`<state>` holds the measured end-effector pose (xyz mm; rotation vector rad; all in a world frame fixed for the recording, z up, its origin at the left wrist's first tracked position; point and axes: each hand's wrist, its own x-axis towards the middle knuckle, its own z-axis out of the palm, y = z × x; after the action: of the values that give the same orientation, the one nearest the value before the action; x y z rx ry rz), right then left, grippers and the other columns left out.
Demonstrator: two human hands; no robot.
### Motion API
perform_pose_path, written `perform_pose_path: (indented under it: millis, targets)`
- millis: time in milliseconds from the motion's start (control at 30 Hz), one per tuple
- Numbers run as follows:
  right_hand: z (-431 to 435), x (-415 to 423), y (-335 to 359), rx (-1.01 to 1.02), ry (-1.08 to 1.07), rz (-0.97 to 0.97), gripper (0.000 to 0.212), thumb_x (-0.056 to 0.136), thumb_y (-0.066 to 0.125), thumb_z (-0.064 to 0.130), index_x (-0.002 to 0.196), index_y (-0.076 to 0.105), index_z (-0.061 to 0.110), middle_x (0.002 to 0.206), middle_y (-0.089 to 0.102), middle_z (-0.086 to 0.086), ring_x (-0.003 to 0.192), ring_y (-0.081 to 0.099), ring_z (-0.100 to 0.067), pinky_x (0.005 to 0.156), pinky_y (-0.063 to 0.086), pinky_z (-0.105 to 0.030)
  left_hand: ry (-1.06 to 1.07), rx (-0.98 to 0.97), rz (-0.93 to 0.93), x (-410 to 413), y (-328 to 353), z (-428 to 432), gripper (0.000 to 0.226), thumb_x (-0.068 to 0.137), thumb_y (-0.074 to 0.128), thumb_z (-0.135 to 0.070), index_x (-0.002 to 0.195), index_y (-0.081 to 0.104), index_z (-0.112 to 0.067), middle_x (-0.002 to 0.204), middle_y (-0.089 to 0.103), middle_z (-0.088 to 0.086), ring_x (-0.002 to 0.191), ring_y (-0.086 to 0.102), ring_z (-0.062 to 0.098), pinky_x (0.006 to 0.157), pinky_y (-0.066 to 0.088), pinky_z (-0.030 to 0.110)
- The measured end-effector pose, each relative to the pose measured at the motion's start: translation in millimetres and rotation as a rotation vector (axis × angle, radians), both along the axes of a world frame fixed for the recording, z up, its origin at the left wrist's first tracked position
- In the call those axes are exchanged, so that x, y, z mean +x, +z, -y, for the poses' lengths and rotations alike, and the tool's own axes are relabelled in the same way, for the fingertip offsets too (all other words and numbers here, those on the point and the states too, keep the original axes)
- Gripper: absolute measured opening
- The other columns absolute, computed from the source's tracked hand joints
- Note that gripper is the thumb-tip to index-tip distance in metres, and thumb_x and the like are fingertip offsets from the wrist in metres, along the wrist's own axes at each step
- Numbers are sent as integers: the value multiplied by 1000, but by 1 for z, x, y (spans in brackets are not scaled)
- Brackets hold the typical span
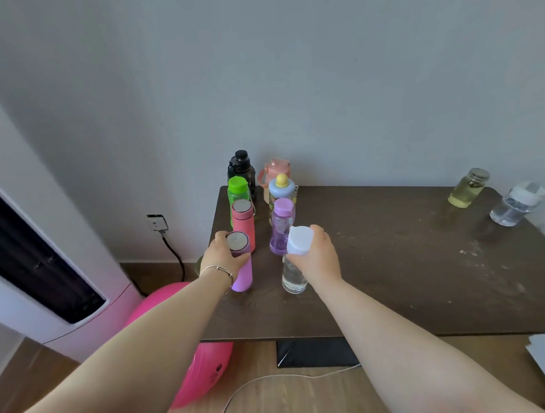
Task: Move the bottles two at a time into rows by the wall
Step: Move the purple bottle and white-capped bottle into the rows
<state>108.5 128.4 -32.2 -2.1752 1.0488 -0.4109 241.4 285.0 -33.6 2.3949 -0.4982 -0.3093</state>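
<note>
Two rows of bottles run from the wall toward me at the left end of the dark table [394,263]. The left row holds a black bottle [241,167], a green one [238,192], a pink flask [243,222] and a lilac flask [242,271], which my left hand [220,256] grips near its silver cap. The right row holds a peach bottle [277,168], a yellow-knobbed bottle [282,188], a purple bottle [281,226] and a clear white-capped bottle [295,268], gripped by my right hand [318,254]. Both held bottles stand upright on the table.
At the far right of the table stand a jar of yellowish liquid [467,189] and a clear white-capped bottle [517,204]. A pink ball [191,368] lies on the floor below the table's left edge, beside a white appliance [47,265] and a plugged wall socket [156,222].
</note>
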Motion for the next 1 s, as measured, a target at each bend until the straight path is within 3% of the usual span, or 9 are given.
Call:
perform_pose_path:
  millis: [767,1000]
  targets:
    - [11,46,-39,-33,80,-24,79,69,86,34,132,42,17,125,50,-6,110,56,-28,81,53,-41,-65,-8,-41,38,-34,23,61,74,78,-36,121,45,-15,116,59,8,95,59,27,75,46,34]
    - [18,51,-31,-107,163,-198,78,67,85,44,128,42,19,116,50,-7,102,60,-33,77,54,-42,-70,-24,-40,35,-35,23,62,77,76,-34,126,43,-14,123,56,10,100,59,28,82,49,37]
